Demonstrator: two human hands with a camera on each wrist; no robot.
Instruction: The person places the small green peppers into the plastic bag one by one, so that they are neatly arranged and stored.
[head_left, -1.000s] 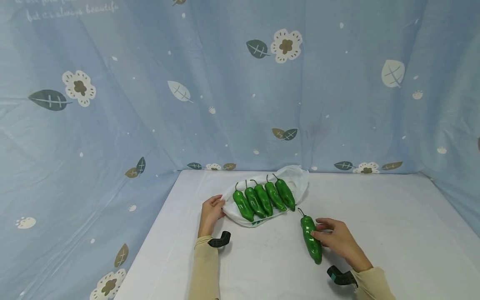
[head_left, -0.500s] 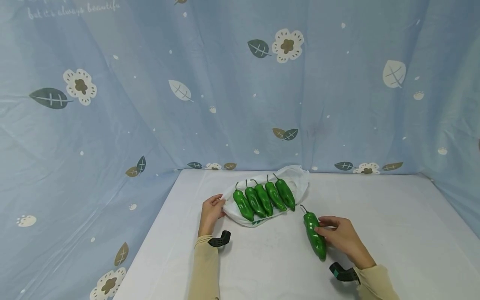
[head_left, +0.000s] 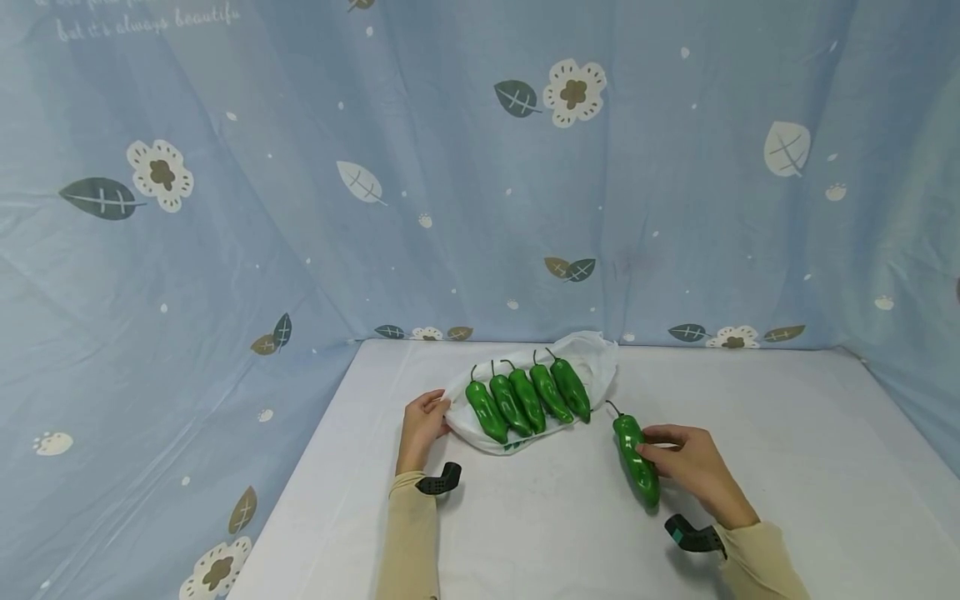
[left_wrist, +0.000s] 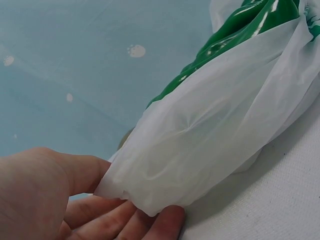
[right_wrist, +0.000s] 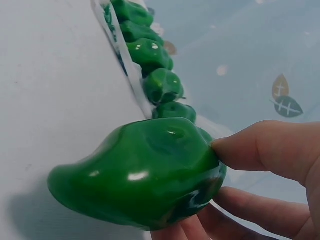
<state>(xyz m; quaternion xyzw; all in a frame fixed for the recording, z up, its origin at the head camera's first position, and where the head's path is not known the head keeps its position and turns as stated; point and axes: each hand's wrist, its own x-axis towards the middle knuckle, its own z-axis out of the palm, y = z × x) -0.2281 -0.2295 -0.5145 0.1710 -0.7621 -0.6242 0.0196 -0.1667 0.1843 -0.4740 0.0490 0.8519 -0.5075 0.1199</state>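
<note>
A glossy green pepper (head_left: 636, 462) with a thin curved stem is pinched between thumb and fingers of my right hand (head_left: 693, 467). In the right wrist view that pepper (right_wrist: 135, 175) fills the middle, its tip pointing left. Several more green peppers (head_left: 527, 400) lie side by side on a white plastic bag (head_left: 600, 354), stems toward the back. My left hand (head_left: 423, 427) holds the bag's left end. Up close in the left wrist view, the thumb and fingers (left_wrist: 82, 172) grip the thin plastic (left_wrist: 190, 135), with green peppers lying on it beyond.
A white cloth covers the table (head_left: 780, 433). Blue curtain fabric (head_left: 465, 167) with leaves and flowers hangs behind and along the left side. Black wrist cameras (head_left: 441, 480) sit on both sleeves.
My right hand has moved slightly right and toward the back with the pepper, drawing it a little farther from the bag's near edge. The left hand and bag stay put.
</note>
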